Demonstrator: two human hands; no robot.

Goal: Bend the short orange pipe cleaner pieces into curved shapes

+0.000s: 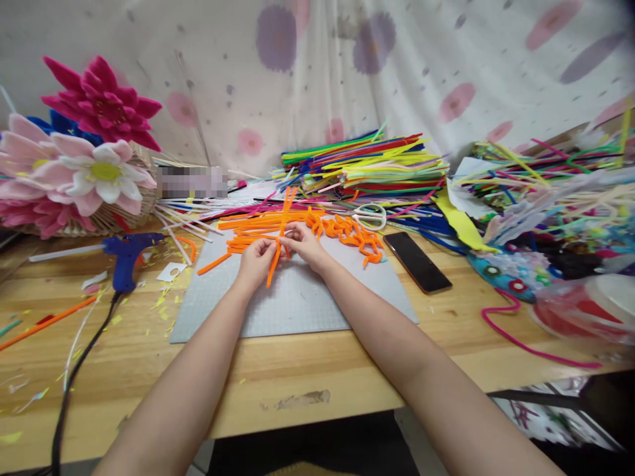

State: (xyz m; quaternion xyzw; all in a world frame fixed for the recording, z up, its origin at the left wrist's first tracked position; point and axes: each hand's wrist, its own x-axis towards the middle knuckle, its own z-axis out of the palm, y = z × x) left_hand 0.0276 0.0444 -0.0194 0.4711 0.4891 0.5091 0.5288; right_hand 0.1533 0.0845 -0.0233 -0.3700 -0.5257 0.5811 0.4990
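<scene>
Both hands meet over the grey cutting mat, pinching orange pipe cleaners that stand crosswise between them. My left hand has its fingertips closed on the lower part, where an end pokes down below the fingers. Close beside it, my right hand grips the same pipe cleaners a little higher, thumb and forefinger together. Straight orange pipe cleaners lie on the mat behind the left hand. Wavy, bent orange pieces are heaped to the right of the right hand. The exact pinch point is partly hidden by the fingers.
A blue glue gun with a black cord lies left. White-handled scissors and a phone are right of the mat. Bundles of coloured pipe cleaners pile up behind. Fuzzy flowers stand at far left, a plastic tub at right.
</scene>
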